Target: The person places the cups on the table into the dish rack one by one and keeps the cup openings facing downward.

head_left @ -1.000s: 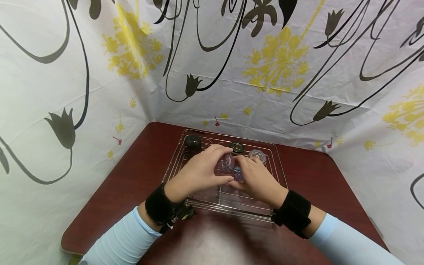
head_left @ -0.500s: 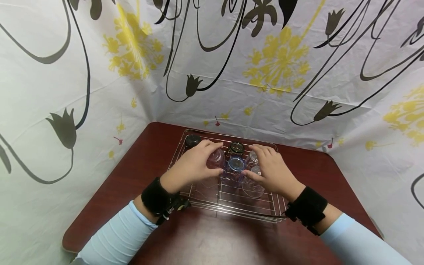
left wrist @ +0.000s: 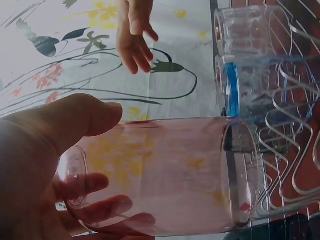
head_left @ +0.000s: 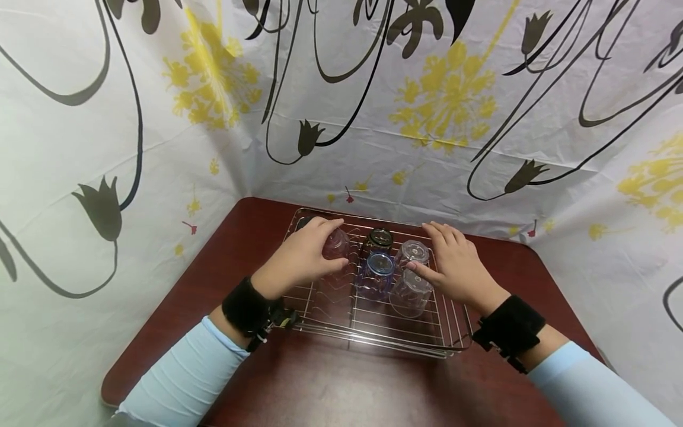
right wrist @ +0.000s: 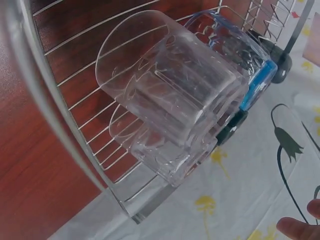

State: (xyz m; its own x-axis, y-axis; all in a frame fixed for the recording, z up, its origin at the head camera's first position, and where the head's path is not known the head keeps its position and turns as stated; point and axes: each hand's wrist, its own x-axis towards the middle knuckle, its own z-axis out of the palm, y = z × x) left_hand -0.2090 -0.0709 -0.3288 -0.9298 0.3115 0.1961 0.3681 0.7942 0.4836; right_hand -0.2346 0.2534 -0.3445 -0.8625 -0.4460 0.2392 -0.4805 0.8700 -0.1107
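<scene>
My left hand (head_left: 301, 252) grips a pink-tinted drinking glass (left wrist: 175, 175) around its base end, thumb on one side and fingers on the other. The glass is upside down over the left half of a wire rack (head_left: 395, 321). My right hand (head_left: 461, 264) is open, fingers spread, beside two clear glasses. The nearer clear glass (right wrist: 195, 85) and the farther clear glass (right wrist: 167, 155) stand mouth down on the rack. Left of them are a blue-tinted glass (head_left: 377, 277) and, behind it, a dark glass (head_left: 381, 237), both upside down.
Another dark object (head_left: 304, 222) at the rack's back left is mostly hidden by my left hand. Wavy wire dividers (left wrist: 295, 175) run along the rack. The rack sits on a red-brown table (head_left: 341, 379), with a patterned cloth (head_left: 363, 148) hanging behind and at both sides.
My left hand has moved left with the pink glass. My right hand has moved right, away from the blue-tinted glass, and its fingers have spread. The clear glasses now show more fully.
</scene>
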